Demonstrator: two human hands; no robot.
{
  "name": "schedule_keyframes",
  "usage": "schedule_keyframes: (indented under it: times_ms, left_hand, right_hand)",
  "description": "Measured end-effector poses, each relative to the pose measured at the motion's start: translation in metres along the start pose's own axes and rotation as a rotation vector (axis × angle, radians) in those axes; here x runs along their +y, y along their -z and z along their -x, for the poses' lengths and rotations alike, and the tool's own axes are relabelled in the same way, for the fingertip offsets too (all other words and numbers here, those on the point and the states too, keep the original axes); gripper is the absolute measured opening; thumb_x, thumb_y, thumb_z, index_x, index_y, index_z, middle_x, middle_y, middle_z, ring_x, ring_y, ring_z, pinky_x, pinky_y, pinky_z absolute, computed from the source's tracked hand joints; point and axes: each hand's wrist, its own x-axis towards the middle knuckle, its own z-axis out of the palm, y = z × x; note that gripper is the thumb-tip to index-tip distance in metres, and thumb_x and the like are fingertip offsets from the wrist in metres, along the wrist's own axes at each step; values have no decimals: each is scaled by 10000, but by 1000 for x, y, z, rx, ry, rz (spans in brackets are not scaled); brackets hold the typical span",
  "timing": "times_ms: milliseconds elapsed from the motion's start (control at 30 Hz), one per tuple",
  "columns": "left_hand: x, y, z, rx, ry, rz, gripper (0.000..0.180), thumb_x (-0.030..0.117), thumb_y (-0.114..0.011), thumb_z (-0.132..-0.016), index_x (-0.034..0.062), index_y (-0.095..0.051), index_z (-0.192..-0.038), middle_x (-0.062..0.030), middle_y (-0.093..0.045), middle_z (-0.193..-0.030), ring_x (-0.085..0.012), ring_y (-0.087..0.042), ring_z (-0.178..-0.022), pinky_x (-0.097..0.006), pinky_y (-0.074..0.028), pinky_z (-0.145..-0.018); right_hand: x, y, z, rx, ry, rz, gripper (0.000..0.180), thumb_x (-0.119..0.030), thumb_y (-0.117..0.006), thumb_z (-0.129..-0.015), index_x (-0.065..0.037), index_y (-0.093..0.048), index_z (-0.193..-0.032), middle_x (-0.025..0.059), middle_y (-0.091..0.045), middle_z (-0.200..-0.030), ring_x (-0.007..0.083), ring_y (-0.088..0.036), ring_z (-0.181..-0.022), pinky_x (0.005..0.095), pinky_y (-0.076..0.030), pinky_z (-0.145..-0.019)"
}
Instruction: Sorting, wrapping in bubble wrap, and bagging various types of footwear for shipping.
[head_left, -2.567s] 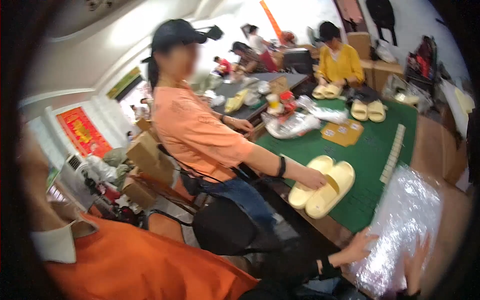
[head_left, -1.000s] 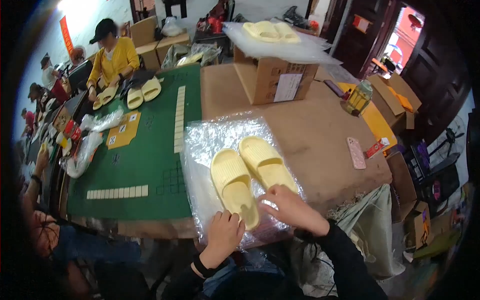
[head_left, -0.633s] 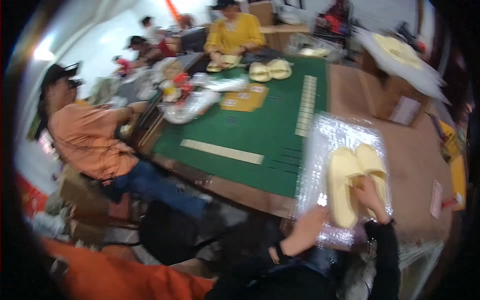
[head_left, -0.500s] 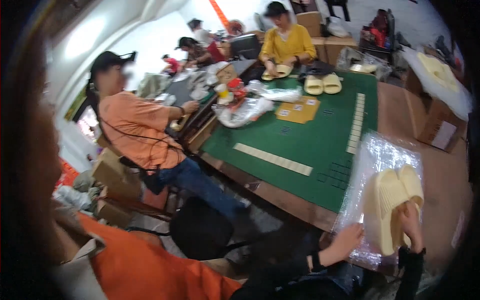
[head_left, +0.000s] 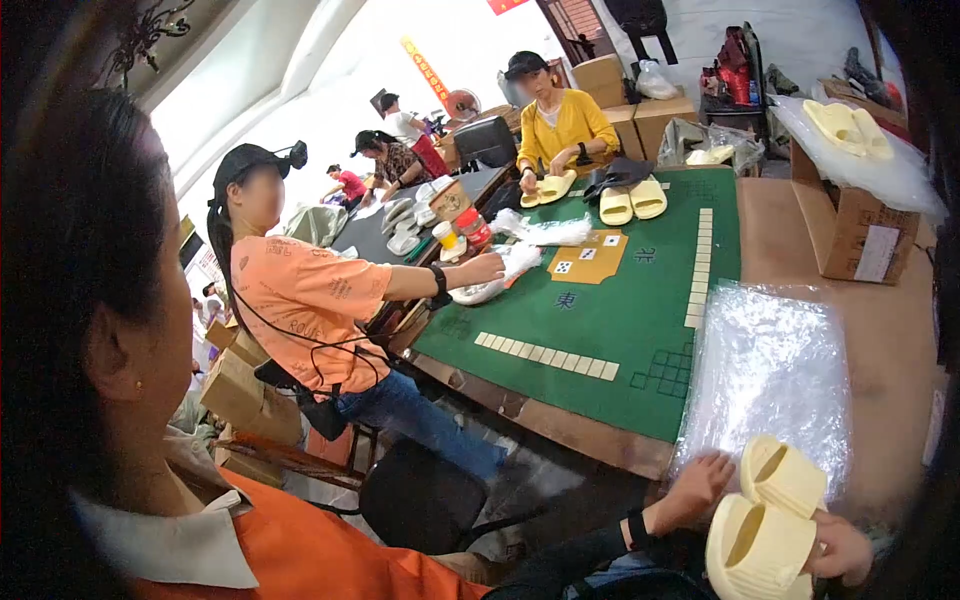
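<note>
A pair of pale yellow slide slippers (head_left: 765, 540) is held up at the lower right, toes tilted away from their earlier direction. My right hand (head_left: 840, 550) is closed on them from the right side, its fingers partly hidden behind the soles. My left hand (head_left: 697, 490) lies to the left of the slippers, fingers loosely apart, at the near edge of a clear plastic bag (head_left: 770, 370). The bag rests flat on the table, shiny and wrinkled.
A green mat (head_left: 620, 300) with rows of white tiles covers the table's middle. Another slipper pair (head_left: 632, 202) stands at its far side, by a person in yellow (head_left: 565, 125). An open cardboard box (head_left: 860, 230) stands right; a person in orange (head_left: 300, 540) is close on my left.
The slippers, which lay over the plastic bag, have moved toward me and turned in my right hand. My left hand stays near the bag's edge. The seated person in peach has reached forward.
</note>
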Motion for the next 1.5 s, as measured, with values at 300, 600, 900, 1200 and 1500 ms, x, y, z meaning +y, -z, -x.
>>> schedule_keyframes:
  times_ms: [300, 600, 900, 1200, 1500]
  left_hand:
    - [6, 9, -28, -106, 361, 28, 175, 128, -514, -850, -13, -432, -915, -213, -516, -912, -376, -543, -900, -434, -455, -755]
    - [-15, -21, -14, -203, 274, -201, 387, 186, -504, -871, -74, -459, -1155, -278, -509, -1229, -381, -526, -1134, -408, -450, -950]
    - [11, 7, -30, 77, 130, -313, 369, 193, -527, -809, -25, -584, -1101, -210, -567, -1173, -358, -493, -1191, -461, -370, -1038]
    - [-4, -6, -25, 156, 101, -379, 307, 181, -577, -772, 13, -622, -1025, -167, -615, -1040, -325, -568, -1053, -442, -432, -945]
    - [13, 21, -27, -138, 143, -161, 391, 179, -510, -851, 32, -566, -1209, -155, -630, -1103, -290, -597, -1037, -391, -470, -885]
  right_hand:
    - [-16, -28, 6, -118, -5, 166, 465, -37, -600, -762, -7, -562, -1224, 196, -492, -1326, 365, -451, -1240, 417, -343, -1042]
    - [12, -29, 6, -103, 39, 188, 474, -39, -608, -784, 17, -539, -1250, 204, -465, -1365, 348, -439, -1260, 392, -344, -1040]
    - [24, -29, 20, -81, -96, 30, 477, 6, -602, -787, 34, -519, -1256, 171, -447, -1367, 274, -450, -1233, 351, -352, -1021]
    - [5, -31, 22, -95, -53, 174, 485, -3, -601, -774, 19, -526, -1253, 205, -447, -1372, 352, -425, -1263, 396, -311, -1062]
    - [21, -32, 16, -108, 2, 206, 514, -43, -589, -808, 2, -486, -1309, 199, -461, -1382, 320, -415, -1286, 387, -312, -1065]
